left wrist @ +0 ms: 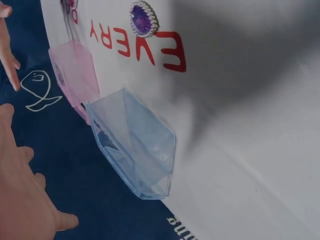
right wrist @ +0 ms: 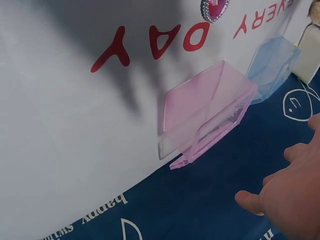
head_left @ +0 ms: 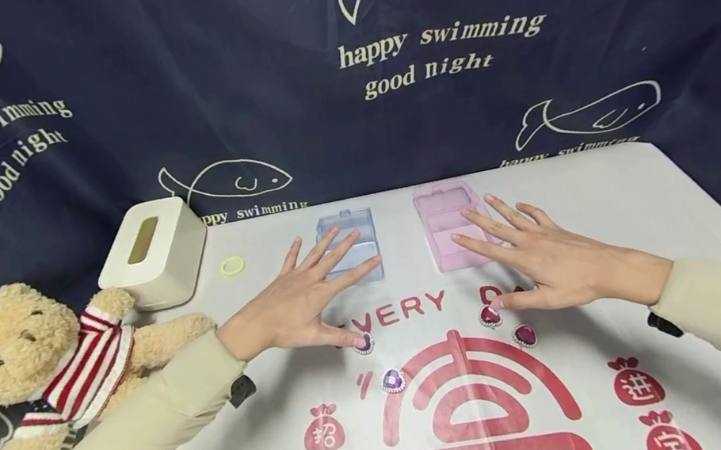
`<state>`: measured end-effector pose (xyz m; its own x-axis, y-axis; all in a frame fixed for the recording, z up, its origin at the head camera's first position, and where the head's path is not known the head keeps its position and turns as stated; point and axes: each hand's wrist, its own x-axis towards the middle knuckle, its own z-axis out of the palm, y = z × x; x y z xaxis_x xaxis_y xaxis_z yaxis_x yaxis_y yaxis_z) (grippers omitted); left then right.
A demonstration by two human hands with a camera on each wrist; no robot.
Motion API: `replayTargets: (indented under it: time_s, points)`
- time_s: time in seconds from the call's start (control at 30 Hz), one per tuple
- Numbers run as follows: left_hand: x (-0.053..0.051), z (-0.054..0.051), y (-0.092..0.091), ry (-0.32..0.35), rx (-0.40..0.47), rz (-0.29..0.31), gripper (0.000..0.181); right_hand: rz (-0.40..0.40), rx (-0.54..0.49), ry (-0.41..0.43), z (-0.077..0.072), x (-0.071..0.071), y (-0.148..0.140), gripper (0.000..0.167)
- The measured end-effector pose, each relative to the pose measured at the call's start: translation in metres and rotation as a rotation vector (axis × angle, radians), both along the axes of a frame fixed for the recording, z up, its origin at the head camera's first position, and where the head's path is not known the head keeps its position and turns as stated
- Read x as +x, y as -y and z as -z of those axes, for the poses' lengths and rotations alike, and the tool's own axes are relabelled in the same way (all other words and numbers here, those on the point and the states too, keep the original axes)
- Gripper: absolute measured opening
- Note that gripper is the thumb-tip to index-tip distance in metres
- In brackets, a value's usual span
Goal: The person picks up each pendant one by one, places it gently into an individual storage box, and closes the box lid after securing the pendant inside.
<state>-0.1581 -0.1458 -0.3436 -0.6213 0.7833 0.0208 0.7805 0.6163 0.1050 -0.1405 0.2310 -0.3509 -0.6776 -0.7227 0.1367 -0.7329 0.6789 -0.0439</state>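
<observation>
My left hand hovers palm down with its fingers spread, holding nothing, over the near part of a clear blue plastic box. The thumb tip overlaps a purple gem with a silvery beaded rim; whether they touch I cannot tell. A second purple gem lies nearer to me. My right hand, also spread and holding nothing, is beside a clear pink plastic box. Close to its thumb lies a red-pink gem, with another heart-shaped one just right of it. Fingers partly hide both boxes.
A teddy bear in a striped shirt sits at the left, beside a white tissue box. A yellow-green ring lies on the white printed table cover. Behind the table hangs a dark blue curtain with fish drawings.
</observation>
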Motion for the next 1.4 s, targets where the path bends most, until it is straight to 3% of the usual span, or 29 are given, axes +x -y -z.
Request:
replayTargets:
  time_s: [0.17,0.27,0.5,0.63,0.77,0.97,1.13,1.23,1.4]
  points:
    - [-0.005,0.001,0.000,0.012,0.005,-0.019,0.103,0.014,-0.042,0.022,0.003,0.000,0.007,0.088]
    - [-0.012,0.007,0.003,0.032,0.055,-0.050,0.106,0.022,-0.122,0.044,0.007,0.003,0.016,0.086]
    - [-0.042,0.038,0.015,0.182,0.353,-0.256,0.111,0.010,-0.327,0.176,0.021,0.011,0.060,0.080]
    - [-0.062,0.056,0.020,0.252,0.433,-0.349,0.114,-0.035,-0.405,0.222,0.029,0.011,0.094,0.076]
    - [-0.073,0.071,0.023,0.336,0.506,-0.429,0.115,-0.115,-0.455,0.241,0.036,0.009,0.126,0.069]
    - [-0.083,0.085,0.019,0.496,0.705,-0.453,0.112,-0.190,-0.388,0.327,0.053,0.005,0.159,0.055]
    - [-0.087,0.091,0.018,0.448,0.685,-0.469,0.106,-0.207,-0.329,0.409,0.064,0.002,0.173,0.042]
    - [-0.089,0.095,0.018,0.427,0.675,-0.472,0.102,-0.202,-0.301,0.396,0.068,0.001,0.176,0.038]
    - [-0.090,0.097,0.017,0.473,0.724,-0.462,0.097,-0.212,-0.262,0.357,0.071,0.000,0.176,0.023]
